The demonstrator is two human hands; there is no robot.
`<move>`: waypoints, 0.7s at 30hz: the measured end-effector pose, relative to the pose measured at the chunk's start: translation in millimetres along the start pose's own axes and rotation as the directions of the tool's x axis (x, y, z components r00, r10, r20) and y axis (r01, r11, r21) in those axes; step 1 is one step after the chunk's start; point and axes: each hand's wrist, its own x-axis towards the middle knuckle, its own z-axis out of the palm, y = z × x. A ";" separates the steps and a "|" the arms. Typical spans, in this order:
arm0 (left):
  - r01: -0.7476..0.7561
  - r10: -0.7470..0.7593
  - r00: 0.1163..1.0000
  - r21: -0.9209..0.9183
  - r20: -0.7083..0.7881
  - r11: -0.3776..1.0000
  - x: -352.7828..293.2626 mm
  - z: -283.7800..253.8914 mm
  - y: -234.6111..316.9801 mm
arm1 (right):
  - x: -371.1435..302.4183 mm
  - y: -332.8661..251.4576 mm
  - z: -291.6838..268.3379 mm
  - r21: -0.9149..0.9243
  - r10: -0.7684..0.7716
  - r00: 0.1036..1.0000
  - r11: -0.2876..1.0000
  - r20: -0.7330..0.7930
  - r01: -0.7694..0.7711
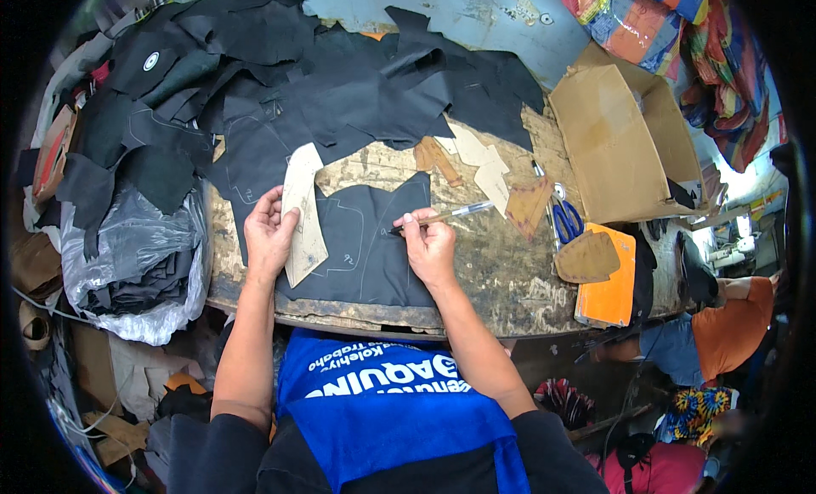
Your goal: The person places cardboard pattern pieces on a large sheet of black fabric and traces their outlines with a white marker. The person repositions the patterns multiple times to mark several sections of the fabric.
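Template (pixel 308 226) in cream card runs near-to-far, one end toward the person, the other toward the heap of black material (pixel 340 95). It's over the left side of a black sheet (pixel 336 239) on the tabletop (pixel 484 277). Left hand (pixel 270 231) pinches its left edge, thumb on top. Right hand (pixel 431 249) is closed round a pen (pixel 455 214), tip left, tail sloping up to the right; can't tell if the tip touches.

Writing-wise: pale outlines plus a small handwritten mark on the sheet, big white lettering on the blue apron (pixel 382 417). Blue-handled scissors (pixel 567 220), an orange pad (pixel 616 294) and a cardboard box (pixel 599 146) sit off right. That heap crowds the far side.
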 end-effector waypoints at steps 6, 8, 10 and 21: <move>0.000 -0.001 1.000 0.069 0.013 0.998 1.6 -0.3 -1.1 | -0.2 -5.2 -0.4 -0.025 0.005 1.000 1.000 -0.007 -0.005; 0.009 -0.009 1.000 0.018 0.018 1.000 0.7 -0.7 -2.2 | -1.2 -5.5 0.4 -0.017 -0.005 1.000 1.000 -0.020 0.004; 0.016 -0.016 1.000 0.048 0.008 0.999 -0.1 -1.0 -2.0 | -0.9 -4.8 1.5 -0.059 -0.020 1.000 0.998 -0.004 0.020; 0.002 0.000 1.000 0.126 -0.014 0.992 -2.5 2.9 3.3 | -3.1 0.8 3.0 0.002 -0.020 0.997 1.000 -0.077 0.021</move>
